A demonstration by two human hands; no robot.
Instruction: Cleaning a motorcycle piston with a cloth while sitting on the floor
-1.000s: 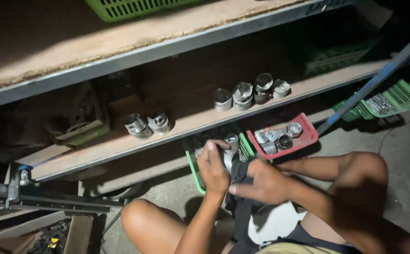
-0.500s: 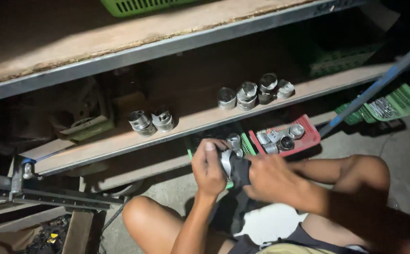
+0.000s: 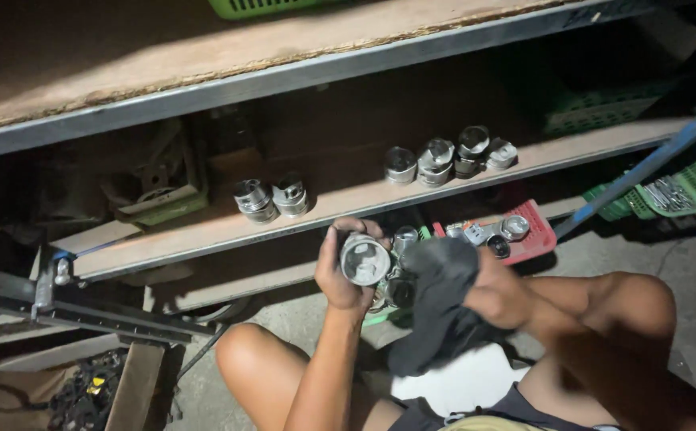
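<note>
My left hand [image 3: 340, 275] grips a round silver metal piston [image 3: 364, 259], its open end turned toward me, held just below the lower shelf board. My right hand [image 3: 495, 294] clutches a dark grey rag [image 3: 436, 307] right beside the piston; the rag hangs down over my lap. Under my hands a green tray [image 3: 380, 318] holding more metal parts is mostly hidden. A red tray [image 3: 535, 239] with several metal parts lies on the floor to the right of my hands.
Two pistons [image 3: 272, 198] stand on the wooden shelf board [image 3: 204, 231] at left, and several more pistons [image 3: 448, 156] at right. A blue bar [image 3: 643, 164] slants across the right side. A green basket [image 3: 683, 187] sits far right; a cardboard box [image 3: 84, 387] bottom left.
My hands have lifted from the green tray. The left hand has turned the piston's open end toward me, and the right hand has brought the rag up beside it.
</note>
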